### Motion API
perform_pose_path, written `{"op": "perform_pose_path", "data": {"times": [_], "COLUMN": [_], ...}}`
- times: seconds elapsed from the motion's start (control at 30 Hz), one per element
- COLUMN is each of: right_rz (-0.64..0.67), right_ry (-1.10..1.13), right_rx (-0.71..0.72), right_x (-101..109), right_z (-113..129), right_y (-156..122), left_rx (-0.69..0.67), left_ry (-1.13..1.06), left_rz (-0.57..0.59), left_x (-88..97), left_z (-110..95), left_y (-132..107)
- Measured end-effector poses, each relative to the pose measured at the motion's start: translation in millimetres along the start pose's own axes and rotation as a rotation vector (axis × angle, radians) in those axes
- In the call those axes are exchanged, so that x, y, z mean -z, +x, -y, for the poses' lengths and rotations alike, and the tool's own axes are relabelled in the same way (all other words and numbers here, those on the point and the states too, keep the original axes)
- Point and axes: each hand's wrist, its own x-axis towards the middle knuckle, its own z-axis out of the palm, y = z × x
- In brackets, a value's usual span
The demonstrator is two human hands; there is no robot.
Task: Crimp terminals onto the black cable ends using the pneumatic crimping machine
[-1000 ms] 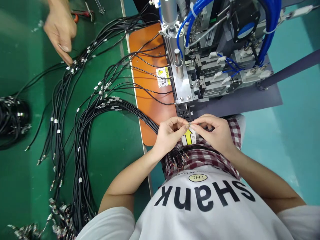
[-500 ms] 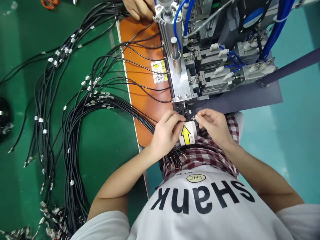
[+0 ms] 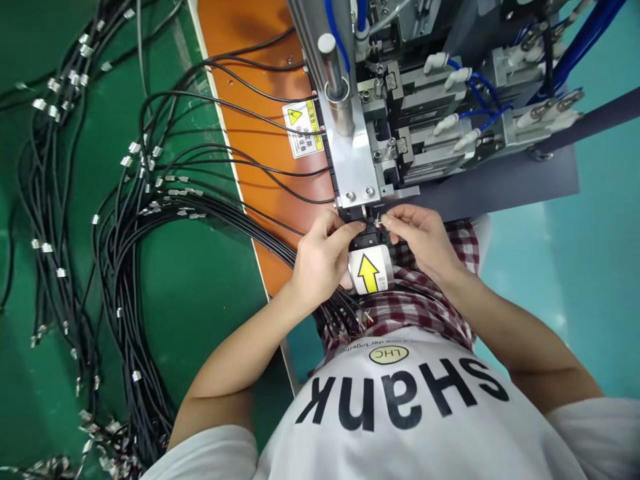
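My left hand (image 3: 320, 257) and my right hand (image 3: 417, 237) meet at the black fixture (image 3: 367, 230) under the front of the grey machine (image 3: 400, 120). Both hands pinch the thin end of a black cable (image 3: 280, 223) and hold its tip at the fixture's slot. Just below the fingers sits a white label with a yellow arrow (image 3: 369, 270). A bunch of cable ends with bare copper tips (image 3: 350, 317) lies in my lap against the checked cloth.
Many black cables with metal clips (image 3: 125, 220) spread over the green mat (image 3: 200, 300) on the left. Several cables cross the orange plate (image 3: 255, 87) into the machine's side. Blue air hoses (image 3: 590, 33) run over the machine. Teal floor lies at the right.
Both hands have moved up from the arrow label to the fixture's slot with the cable end. The view has shifted left and forward; another person's hand at the top is gone from view.
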Motion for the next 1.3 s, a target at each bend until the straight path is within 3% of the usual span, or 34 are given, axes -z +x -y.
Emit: {"op": "perform_pose_path", "data": {"times": [0.9,1.07,1.3], "right_rz": [0.01,0.017,-0.042], "right_ry": [-0.04,-0.092,-0.249], "right_rx": [0.04,0.058,0.128], "right_x": [1.0,-0.5,-4.3], "right_z": [-3.4,-1.3,-5.5], "right_y": [0.6,-1.1,-4.5], "left_rx": [-0.008,-0.034,-0.048], "left_ry": [0.033,0.022,0.129], "left_rz": [0.054,0.136,0.158], "left_x": [-2.3,-0.8,-0.9], "left_z": [1.4,0.7,0.1], "left_y": [1.6,2.9,3.2]}}
